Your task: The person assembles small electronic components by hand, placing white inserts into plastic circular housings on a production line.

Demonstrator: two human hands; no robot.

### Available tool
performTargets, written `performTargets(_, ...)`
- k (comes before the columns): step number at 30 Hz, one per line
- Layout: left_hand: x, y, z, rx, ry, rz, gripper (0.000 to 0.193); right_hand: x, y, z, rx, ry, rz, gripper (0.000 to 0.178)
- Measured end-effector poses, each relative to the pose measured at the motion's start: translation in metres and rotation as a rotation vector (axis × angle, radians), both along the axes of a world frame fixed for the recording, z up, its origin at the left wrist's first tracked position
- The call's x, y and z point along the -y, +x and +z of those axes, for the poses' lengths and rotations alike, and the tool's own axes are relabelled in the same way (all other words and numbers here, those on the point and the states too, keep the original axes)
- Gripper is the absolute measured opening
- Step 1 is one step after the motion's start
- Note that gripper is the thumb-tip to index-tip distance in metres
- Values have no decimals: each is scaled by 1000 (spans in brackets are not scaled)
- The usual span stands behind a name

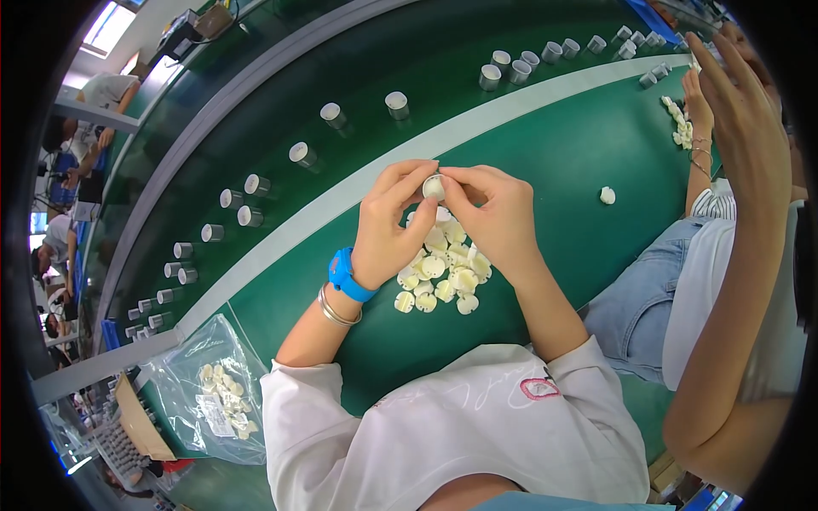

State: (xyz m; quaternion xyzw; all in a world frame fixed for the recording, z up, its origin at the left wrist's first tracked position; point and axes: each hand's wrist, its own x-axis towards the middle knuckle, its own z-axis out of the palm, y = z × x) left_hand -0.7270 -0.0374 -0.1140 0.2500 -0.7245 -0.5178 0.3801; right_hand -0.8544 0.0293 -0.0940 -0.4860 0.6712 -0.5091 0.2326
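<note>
caution: in judgement, the small round piece with a cream face and silver rim (434,189) may slip if either set of fingertips presses off-centre. it is held above the green, flat worktop (579,247), toward the far edge, where the pale grey, flat strip (562,88) runs. a dropped piece would probably land in the loose pile of cream, thin, round discs (433,266) on the near side of the fingertips. a lowered wrist could scatter that pile, since its discs overlap and nothing encloses them.

finger state, left hand (388,217): fingers bent; thumb and fingertips closed to the width of the piece, gripping its left side. finger state, right hand (503,211): thumb and forefinger closed likewise, gripping its right side; the remaining fingers are partly hidden. whether the fingertips of the two hands touch each other cannot be told. the rear of the piece is hidden, so its depth cannot be told.
</note>
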Motion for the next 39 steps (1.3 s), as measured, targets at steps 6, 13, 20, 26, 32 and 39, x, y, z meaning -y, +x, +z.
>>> performTargets(6, -5, -5, -5, 28, 103, 100, 28, 1, 3, -7, -203, -2, 11, 12)
performTargets(13, 9, 7, 1, 143, 42, -101, 32, 4, -9, 1, -10, 203, 108, 18)
performTargets(20, 25, 13, 10, 322, -130, -147, 37, 10, -17, 10, 125, 302, 202, 22)
performTargets(26, 69, 36, -23, 384, -282, 369, 37, -8, -14, -7, -499, 68, 524, 23)
performTargets(32, 79, 32, -54, 639, -635, 655, 30, -8, -15, -11, -505, 47, 579, 14)
performTargets(39, 102, 22, -58, 774, -719, 747, 29, -4, -20, -9, -241, 26, 541, 12)
